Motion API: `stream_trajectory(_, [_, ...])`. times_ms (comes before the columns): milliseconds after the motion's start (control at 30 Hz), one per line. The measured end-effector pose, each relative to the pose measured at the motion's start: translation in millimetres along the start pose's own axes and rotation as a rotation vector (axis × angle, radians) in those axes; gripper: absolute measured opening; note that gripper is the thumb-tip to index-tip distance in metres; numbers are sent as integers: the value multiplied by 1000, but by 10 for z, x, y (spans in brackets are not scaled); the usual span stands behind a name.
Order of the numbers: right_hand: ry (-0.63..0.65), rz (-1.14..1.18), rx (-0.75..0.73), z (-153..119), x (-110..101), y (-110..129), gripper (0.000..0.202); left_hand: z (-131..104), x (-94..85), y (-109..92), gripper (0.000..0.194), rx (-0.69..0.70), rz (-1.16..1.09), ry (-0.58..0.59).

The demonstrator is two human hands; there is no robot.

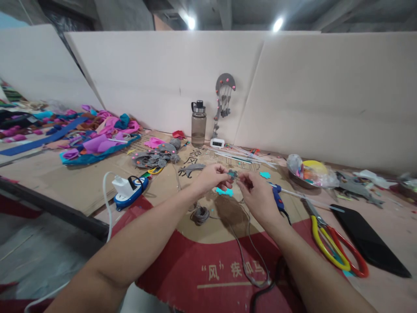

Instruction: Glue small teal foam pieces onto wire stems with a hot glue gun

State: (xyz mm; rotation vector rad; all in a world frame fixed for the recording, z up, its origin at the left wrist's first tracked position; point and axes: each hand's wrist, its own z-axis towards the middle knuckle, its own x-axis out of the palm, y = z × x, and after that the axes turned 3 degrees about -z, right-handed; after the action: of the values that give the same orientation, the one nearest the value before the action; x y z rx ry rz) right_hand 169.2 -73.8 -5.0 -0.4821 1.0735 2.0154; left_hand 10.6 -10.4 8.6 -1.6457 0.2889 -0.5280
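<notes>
My left hand (213, 177) is closed in a pinch at one side of a small grey-and-teal piece (232, 174), which looks like felt. At its other side the fingers of my right hand (256, 193) are pinched too, held just above the cardboard. Fingers partly cover the piece, so its full shape is hidden. Below my hands lies a bright turquoise cutout (224, 191), and another turquoise cutout (265, 174) is beyond my right hand. A wound bundle of grey cord (200, 214) rests on the cardboard, with loose strands running toward me.
Right of my arm are a blue glue gun (276, 196), scissors (329, 243), a black phone (368, 239) and a bowl (304, 180). A power strip (132, 191) and grey felt pieces (154, 156) sit left. Behind stands a bottle (198, 126); a grey moon-shaped hanging ornament (225, 82) is on the partition.
</notes>
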Motion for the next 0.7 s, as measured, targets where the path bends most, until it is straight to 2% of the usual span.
stream_trajectory(67, [-3,12,15,-7,-8,27,9,-5,19,6,20,-15,-53,-13])
stream_trajectory(233, [12,113,42,-14,0,24,10,14,26,39,19,59,-164,-70])
stream_trajectory(500, [51,176,45,-10,-5,76,18,50,3,72,24,77,-348,-63])
stream_trajectory(600, [81,110,44,37,-75,65,29,49,-9,61,20,73,-357,-75])
stream_trajectory(700, [56,-110,89,119,-242,-99,36,58,-43,50,19,70,-349,-113])
